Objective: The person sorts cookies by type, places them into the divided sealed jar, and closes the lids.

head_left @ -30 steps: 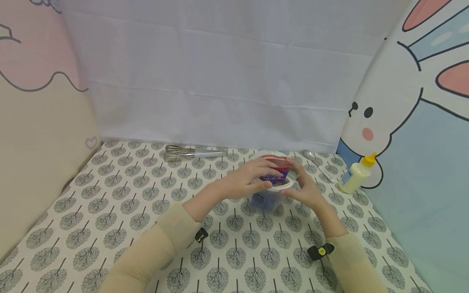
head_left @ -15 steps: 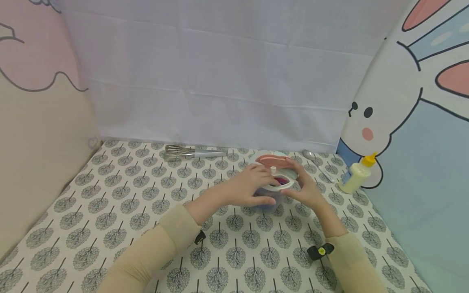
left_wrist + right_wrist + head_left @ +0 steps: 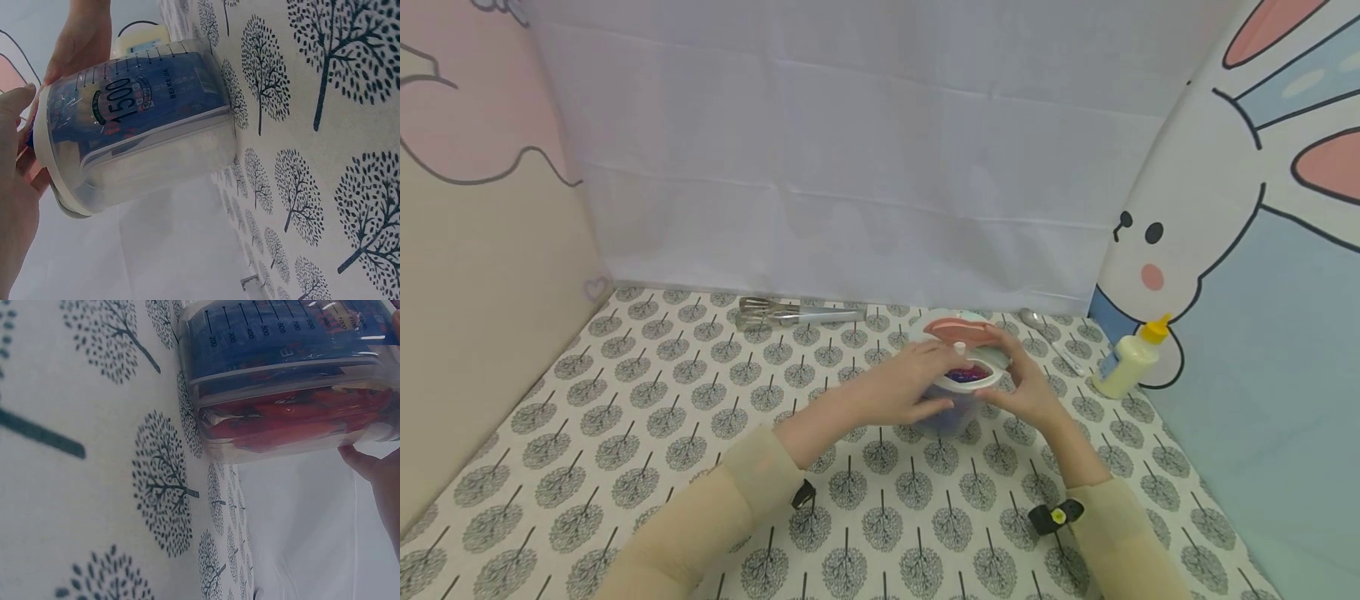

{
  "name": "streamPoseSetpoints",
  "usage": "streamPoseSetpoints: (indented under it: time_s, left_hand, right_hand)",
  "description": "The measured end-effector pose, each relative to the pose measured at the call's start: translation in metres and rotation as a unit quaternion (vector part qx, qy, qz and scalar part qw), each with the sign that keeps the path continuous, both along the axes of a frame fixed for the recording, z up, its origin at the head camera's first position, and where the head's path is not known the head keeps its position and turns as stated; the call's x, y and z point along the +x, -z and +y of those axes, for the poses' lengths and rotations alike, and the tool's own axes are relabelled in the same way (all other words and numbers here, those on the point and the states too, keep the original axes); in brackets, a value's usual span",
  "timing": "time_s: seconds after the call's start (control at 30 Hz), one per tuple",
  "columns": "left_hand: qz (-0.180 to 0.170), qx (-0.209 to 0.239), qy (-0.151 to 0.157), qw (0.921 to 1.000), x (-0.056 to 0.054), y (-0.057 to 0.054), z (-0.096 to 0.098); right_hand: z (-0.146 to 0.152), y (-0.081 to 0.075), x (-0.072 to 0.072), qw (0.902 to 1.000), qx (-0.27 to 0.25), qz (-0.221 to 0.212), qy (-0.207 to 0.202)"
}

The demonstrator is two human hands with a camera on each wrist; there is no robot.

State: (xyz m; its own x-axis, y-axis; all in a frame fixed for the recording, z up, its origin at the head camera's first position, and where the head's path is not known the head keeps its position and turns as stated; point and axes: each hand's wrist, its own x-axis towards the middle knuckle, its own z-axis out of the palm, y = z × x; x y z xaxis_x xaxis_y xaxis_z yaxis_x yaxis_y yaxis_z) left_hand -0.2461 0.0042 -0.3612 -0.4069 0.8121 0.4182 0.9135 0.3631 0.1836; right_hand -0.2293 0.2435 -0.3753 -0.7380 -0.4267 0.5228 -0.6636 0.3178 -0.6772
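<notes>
A clear plastic canister [image 3: 952, 412] stands upright on the table, marked with a volume scale and "1500" in the left wrist view. Its white-rimmed mouth is uncovered, and a pale lid with a pink oval [image 3: 958, 331] is tipped back behind it. Inside sits a red-and-blue packet [image 3: 269, 422], visible through the wall and at the mouth. My left hand [image 3: 910, 383] reaches over the near-left rim, fingers extended at the mouth, thumb apart; its fingertips are partly hidden. With fingers and thumb curved round the right side, my right hand [image 3: 1028, 385] holds the canister near the rim.
Behind to the left lies a metal whisk-like utensil with a pale handle [image 3: 831, 316]. A spoon [image 3: 1052, 340] rests to the right of the canister. Farther right, a glue bottle with a yellow cap [image 3: 1125, 365] stands by the wall. Tree-patterned cloth [image 3: 700, 508] covers the table.
The packet, which stuck up out of the mouth, has gone down into the canister. My left hand has followed it down, then eased slightly back. The right hand keeps its place.
</notes>
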Motion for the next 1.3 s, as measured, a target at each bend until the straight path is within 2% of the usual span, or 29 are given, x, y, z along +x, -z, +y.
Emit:
streamPoseSetpoints:
  time_s: [0.1, 0.2, 0.37, 0.5, 0.57, 0.63, 0.7, 0.77, 0.8, 0.83, 0.97, 1.03, 1.13, 1.3]
  left_hand:
    - [0.042, 0.047, 0.029, 0.9976, -0.001, 0.003, -0.003]
    - [0.068, 0.046, 0.033, 0.996, 0.0, 0.005, -0.006]
    - [0.065, -0.008, 0.01, 0.9978, 0.0, 0.009, -0.008]
    - [0.047, -0.006, 0.001, 0.9989, -0.001, 0.01, -0.007]
    - [0.05, 0.016, 0.002, 0.9986, -0.002, 0.01, -0.008]
    - [0.075, 0.066, 0.013, 0.9949, -0.004, 0.011, -0.009]
    - [0.114, 0.132, 0.024, 0.9844, -0.008, 0.012, -0.01]
    - [0.137, 0.186, 0.023, 0.9726, -0.011, 0.011, -0.011]
    - [0.136, 0.203, 0.02, 0.9695, -0.013, 0.011, -0.011]
    - [0.123, 0.21, 0.015, 0.9697, -0.013, 0.011, -0.011]
    - [0.021, 0.192, -0.009, 0.9812, -0.015, 0.012, -0.012]
    - [-0.014, 0.178, -0.012, 0.9839, -0.015, 0.014, -0.012]
    - [-0.023, 0.16, -0.01, 0.9868, -0.015, 0.017, -0.012]
    - [0.005, 0.144, -0.008, 0.9895, -0.016, 0.023, -0.013]
  right_hand:
    - [0.0, 0.0, 0.0, 1.0, -0.002, -0.001, 0.001]
    - [0.0, 0.0, 0.0, 1.0, -0.001, -0.003, 0.003]
    - [-0.001, -0.001, 0.001, 0.9999, 0.004, -0.006, 0.009]
    - [-0.002, -0.001, 0.001, 1.0, 0.004, -0.002, 0.002]
    - [-0.002, -0.001, 0.001, 1.0, 0.004, 0.008, -0.004]
    - [-0.001, 0.0, 0.001, 0.9997, 0.004, 0.021, -0.011]
    - [0.0, 0.0, 0.001, 0.9995, 0.009, 0.029, -0.007]
    - [0.0, 0.0, 0.002, 0.9994, 0.015, 0.031, -0.003]
    - [0.001, 0.0, 0.002, 0.9993, 0.018, 0.031, 0.0]
    - [0.001, 0.0, 0.003, 0.9993, 0.02, 0.031, 0.002]
    - [0.001, -0.001, 0.001, 0.9991, 0.023, 0.035, -0.004]
    - [0.0, -0.001, -0.001, 0.9986, 0.02, 0.046, -0.019]
    - [0.0, -0.001, -0.005, 0.996, 0.015, 0.077, -0.044]
    - [-0.003, 0.0, -0.008, 0.9897, 0.005, 0.123, -0.072]
